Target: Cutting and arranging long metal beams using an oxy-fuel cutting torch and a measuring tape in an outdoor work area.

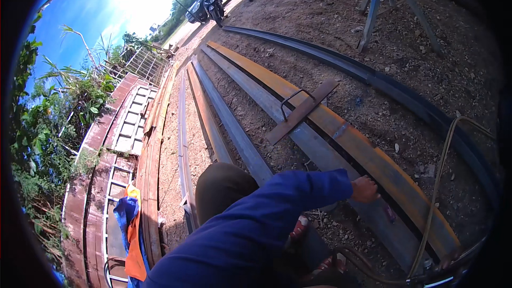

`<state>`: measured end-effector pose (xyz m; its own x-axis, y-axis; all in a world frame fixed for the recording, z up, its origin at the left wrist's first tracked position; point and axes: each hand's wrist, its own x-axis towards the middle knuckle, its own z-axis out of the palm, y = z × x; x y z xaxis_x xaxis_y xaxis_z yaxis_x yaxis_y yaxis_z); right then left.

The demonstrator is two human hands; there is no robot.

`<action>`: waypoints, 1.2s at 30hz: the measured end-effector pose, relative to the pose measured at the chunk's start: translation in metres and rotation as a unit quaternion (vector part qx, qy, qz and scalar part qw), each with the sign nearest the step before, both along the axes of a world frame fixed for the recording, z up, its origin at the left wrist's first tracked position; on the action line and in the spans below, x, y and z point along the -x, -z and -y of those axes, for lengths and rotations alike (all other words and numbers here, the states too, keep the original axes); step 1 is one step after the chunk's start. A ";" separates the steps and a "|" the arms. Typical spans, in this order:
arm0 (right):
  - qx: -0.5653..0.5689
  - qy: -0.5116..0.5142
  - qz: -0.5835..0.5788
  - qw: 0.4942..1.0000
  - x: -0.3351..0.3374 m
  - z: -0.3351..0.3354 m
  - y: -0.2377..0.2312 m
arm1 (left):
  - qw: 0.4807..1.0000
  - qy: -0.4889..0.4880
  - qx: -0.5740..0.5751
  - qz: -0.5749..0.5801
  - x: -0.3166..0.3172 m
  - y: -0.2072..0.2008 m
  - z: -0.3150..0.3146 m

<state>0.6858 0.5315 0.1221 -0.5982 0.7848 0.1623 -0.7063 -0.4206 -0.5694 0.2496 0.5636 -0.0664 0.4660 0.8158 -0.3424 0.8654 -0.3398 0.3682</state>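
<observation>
My left hand (365, 189), in a blue sleeve, reaches across to a long grey steel beam (320, 146). Its fingers curl over the beam's edge, at the dark gap beside a rust-orange steel beam (352, 137) that runs alongside. Farther up, a flat rusty metal plate (304, 112) with a bent-rod handle lies crosswise over both beams. My right hand does not show clearly; the lower right corner is dark, with a cable (433, 202) rising out of it and looping to the right.
More steel beams (229, 114) lie on the gravelly ground to the left, and a dark one (368, 72) curves along the right. A metal stand (377, 8) is at the far right. Orange and blue cloth (134, 234) hangs near a ladder-like frame (114, 181). Motorbikes (214, 8) are parked beyond.
</observation>
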 end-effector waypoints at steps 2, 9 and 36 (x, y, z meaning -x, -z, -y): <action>0.025 0.030 0.007 0.999 0.011 0.005 0.001 | 0.997 -0.071 -0.012 0.010 -0.008 -0.003 0.002; 0.049 0.026 0.073 0.996 0.028 0.008 -0.020 | 0.987 -0.157 -0.036 0.019 -0.014 -0.025 0.011; -0.065 0.293 0.168 0.939 0.091 0.017 -0.037 | 0.530 -0.725 0.100 0.428 -0.056 -0.010 -0.012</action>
